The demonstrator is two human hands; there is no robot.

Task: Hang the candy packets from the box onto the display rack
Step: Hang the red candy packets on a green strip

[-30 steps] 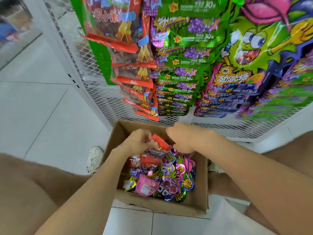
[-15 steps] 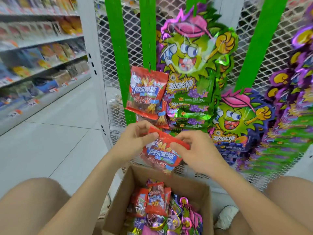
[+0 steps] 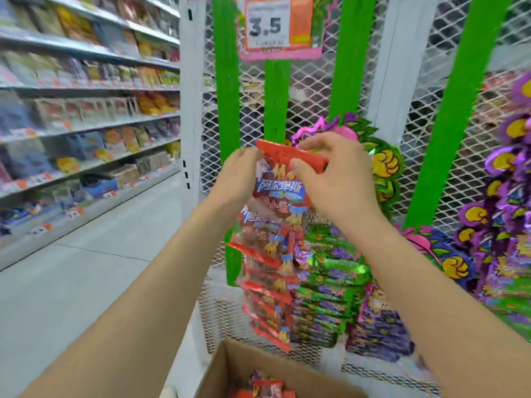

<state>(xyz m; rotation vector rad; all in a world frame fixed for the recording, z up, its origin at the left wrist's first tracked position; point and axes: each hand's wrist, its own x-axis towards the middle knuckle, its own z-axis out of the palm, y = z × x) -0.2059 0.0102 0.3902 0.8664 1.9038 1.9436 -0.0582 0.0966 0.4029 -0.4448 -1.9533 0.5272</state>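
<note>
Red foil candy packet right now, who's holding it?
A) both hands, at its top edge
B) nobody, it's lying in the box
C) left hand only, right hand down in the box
A: the left hand and right hand both pinch the top edge of the red foil candy packet, raised in front of the green hanging strip, above the brown cardboard box.

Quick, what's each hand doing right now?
Left hand: holding the red candy packet by its top left corner.
Right hand: pinching the same packet's top edge.
</note>
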